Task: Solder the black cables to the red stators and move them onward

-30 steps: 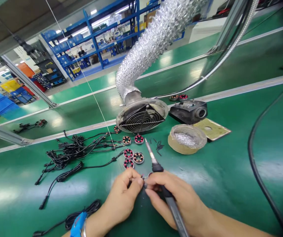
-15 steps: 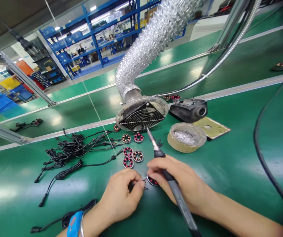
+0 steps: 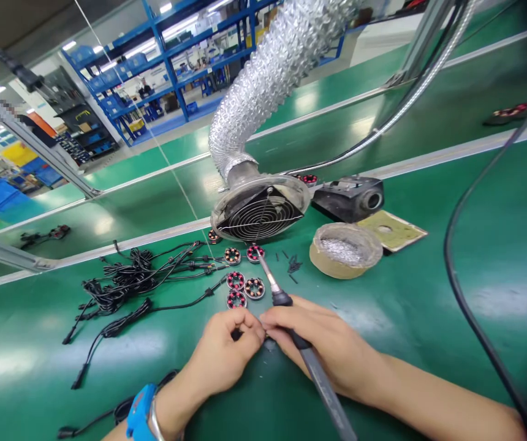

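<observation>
My right hand (image 3: pixel 323 343) is closed around a soldering iron (image 3: pixel 321 383), its metal tip pointing up and away over the ring-shaped coils. The thumb and forefinger of this hand also meet my left fingertips. My left hand (image 3: pixel 229 348) is in a tight pinch, on a thin wire that is mostly hidden now. A small piece between the two hands is covered by the fingers. Just beyond them lie motor stators with red coils (image 3: pixel 236 281) and with copper coils (image 3: pixel 255 288).
Bundled black cables (image 3: pixel 128 278) lie at the left. A fume extractor hood (image 3: pixel 261 211) on a silver duct (image 3: pixel 254 98) stands ahead. To its right are a round tub (image 3: pixel 344 251), a black stand (image 3: pixel 350 199) and a yellowish pad (image 3: pixel 392 229). Small black tube pieces (image 3: pixel 294 266) are scattered near the iron.
My hands have come together at the fingertips, and the red-coiled stator between them is now hidden. The iron has swung left, its tip moving from the hood's edge to over a red-coiled stator.
</observation>
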Tool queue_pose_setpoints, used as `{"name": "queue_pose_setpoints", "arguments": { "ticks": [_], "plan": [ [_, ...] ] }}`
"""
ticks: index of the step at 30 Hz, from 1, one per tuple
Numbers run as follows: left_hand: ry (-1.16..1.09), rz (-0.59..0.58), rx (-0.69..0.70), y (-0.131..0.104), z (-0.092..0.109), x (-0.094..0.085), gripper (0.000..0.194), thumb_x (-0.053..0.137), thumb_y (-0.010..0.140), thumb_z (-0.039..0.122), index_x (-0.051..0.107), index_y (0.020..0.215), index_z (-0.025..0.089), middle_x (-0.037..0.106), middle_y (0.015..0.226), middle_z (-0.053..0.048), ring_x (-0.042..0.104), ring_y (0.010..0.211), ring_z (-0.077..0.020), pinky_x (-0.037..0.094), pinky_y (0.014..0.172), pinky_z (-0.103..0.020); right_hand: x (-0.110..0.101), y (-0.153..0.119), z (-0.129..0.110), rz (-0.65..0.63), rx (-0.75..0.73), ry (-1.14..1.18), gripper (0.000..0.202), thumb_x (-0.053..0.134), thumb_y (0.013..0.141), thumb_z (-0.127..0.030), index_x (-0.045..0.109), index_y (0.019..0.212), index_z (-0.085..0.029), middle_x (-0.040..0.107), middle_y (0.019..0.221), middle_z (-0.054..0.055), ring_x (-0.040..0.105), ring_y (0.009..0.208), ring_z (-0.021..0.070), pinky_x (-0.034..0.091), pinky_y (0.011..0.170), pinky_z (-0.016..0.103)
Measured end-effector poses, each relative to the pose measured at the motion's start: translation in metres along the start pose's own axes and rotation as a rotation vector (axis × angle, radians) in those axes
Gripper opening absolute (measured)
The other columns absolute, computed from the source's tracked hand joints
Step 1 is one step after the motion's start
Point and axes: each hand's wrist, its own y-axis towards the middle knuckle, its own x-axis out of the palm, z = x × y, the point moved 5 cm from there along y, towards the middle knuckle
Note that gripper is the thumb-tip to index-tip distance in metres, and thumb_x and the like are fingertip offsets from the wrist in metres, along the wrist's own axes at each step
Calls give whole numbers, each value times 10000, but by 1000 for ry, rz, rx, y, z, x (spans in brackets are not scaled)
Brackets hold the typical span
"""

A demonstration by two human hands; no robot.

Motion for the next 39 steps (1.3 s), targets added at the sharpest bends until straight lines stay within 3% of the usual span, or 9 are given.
{"name": "queue_pose_setpoints", "arguments": {
  "ticks": [4, 8, 14, 18, 21, 25, 30, 39],
  "plan": [
    [11, 59, -28, 6, 1, -5, 154, 573, 782, 277, 588, 683, 161, 528, 612, 28, 436, 591, -110, 340, 585, -226, -12, -1, 7, -55, 109, -104, 288, 532, 879, -95, 511, 1146, -202, 658, 894, 50, 565, 745, 181, 518, 667, 310],
    [20, 74, -48, 8, 0, -9, 150, 582, 774, 278, 608, 688, 158, 563, 634, 17, 461, 606, -113, 357, 602, -226, -18, -8, 17, -192, 268, -134, 386, 579, 806, -147, 487, 1179, -188, 645, 992, 86, 608, 835, 218, 546, 722, 354],
    [40, 79, -68, 6, -2, -10, 171, 580, 784, 298, 615, 699, 155, 554, 636, 13, 456, 615, -118, 357, 607, -232, -12, -5, 17, -277, 191, -2, 385, 517, 805, -87, 511, 1180, -175, 667, 974, 72, 634, 831, 188, 547, 715, 302],
    [39, 68, -77, 7, -1, -9, 161, 579, 772, 291, 601, 687, 156, 556, 638, 8, 454, 615, -120, 357, 606, -236, -25, 4, 9, -177, 107, -2, 288, 495, 884, -94, 554, 1149, -191, 688, 882, 45, 626, 714, 162, 518, 625, 279],
    [25, 66, -86, 6, -1, -9, 155, 577, 769, 280, 594, 674, 158, 539, 625, 16, 441, 607, -116, 352, 599, -233, -43, 5, 2, -50, 153, -20, 309, 493, 946, -149, 535, 1244, -218, 654, 764, 8, 595, 591, 136, 496, 554, 257],
    [16, 58, -91, 5, -2, -9, 157, 565, 784, 266, 600, 679, 155, 550, 635, 14, 454, 619, -116, 353, 606, -232, -54, -1, -1, -37, 230, -72, 269, 481, 973, -247, 561, 1228, -277, 619, 703, 11, 592, 584, 156, 477, 498, 259],
    [50, 58, -89, 5, -3, -9, 152, 562, 800, 252, 602, 691, 154, 545, 635, 20, 451, 616, -111, 349, 596, -225, -53, -8, 9, 81, 332, 37, 126, 495, 964, -277, 620, 981, -271, 644, 747, 17, 600, 614, 166, 461, 485, 264],
    [64, 58, -101, 5, -4, -8, 149, 573, 805, 260, 601, 698, 160, 524, 627, 27, 433, 599, -107, 334, 572, -217, -47, -7, 13, 56, 377, 133, 150, 513, 892, -185, 643, 925, -252, 603, 696, -7, 533, 546, 137, 401, 471, 260]
  ]
}}
